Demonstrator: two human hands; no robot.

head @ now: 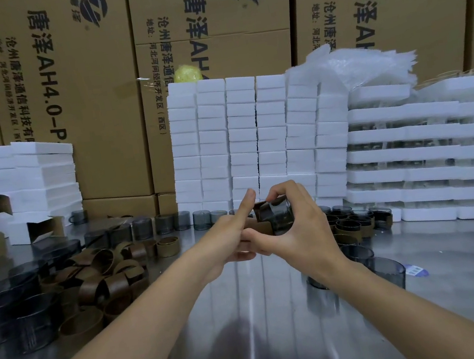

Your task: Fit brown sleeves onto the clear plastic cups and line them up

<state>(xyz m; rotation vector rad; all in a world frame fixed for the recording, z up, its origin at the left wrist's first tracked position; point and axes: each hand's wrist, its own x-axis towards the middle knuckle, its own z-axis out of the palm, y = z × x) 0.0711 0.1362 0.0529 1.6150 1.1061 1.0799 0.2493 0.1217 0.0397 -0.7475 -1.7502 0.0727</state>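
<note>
above the middle of the steel table (263, 312), both hands work on one clear cup (279, 217). the right hand (295, 232) curls its fingers over the cup's top and its thumb underneath, gripping it. the left hand (228, 238) has its thumb straight up and seems to hold the brown sleeve (256, 225) against its fingers at the cup's left side. the sleeve looks only partly on, so this cup is mid-fitting.

judging by what lies about, the job is early to midway. toward the right edge a small cluster of sleeved cups (355, 225) stands close together, more bunched than in a neat line. much is left: a row of bare cups (160, 225) runs along the far edge, more bare cups (26, 315) crowd the near left, and two (390, 270) stand by the right forearm. a heap of loose sleeves (105, 270) lies left of centre, well stocked.

as for containers, the white foam trays (426, 149) stacked at the far right corner hold clear cups between their layers. the wall of small white boxes (254, 137) at the far edge is closed, contents unseen. an open carton (43, 229) at the far left shows nothing i can make out. every bare cup in view looks empty.
</note>
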